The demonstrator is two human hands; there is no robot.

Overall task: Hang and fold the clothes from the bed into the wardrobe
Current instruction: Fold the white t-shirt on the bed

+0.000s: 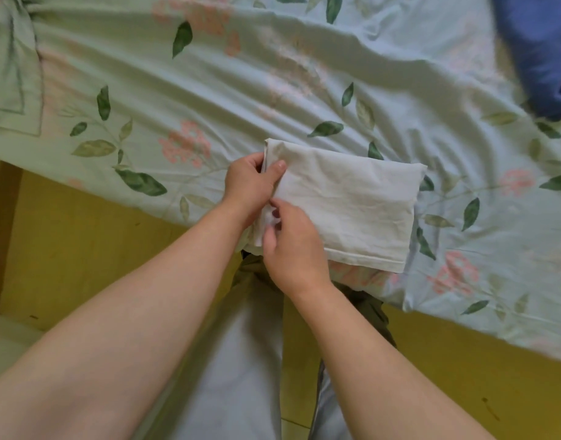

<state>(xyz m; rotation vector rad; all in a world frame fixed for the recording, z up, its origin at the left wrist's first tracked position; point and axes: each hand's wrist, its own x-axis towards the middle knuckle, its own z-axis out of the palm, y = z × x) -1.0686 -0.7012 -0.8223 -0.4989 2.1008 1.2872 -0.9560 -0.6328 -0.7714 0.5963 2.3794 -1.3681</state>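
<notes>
1. One folded white garment (346, 204) is laid on the floral bedsheet (209, 90), near the bed's front edge.
2. Its left edge is gripped by the left hand (250, 182), with the thumb pressed on top.
3. Its lower-left corner is pinched by the right hand (292, 242), close beside the left.
4. A blue cloth (539, 52) is seen at the upper right, well apart from it.

Probably a bedroom: floral-sheeted bed (209, 90).

White cloth (346, 204), pale-green floral sheet (241, 90), blue, perhaps pillow (542, 52)
</notes>
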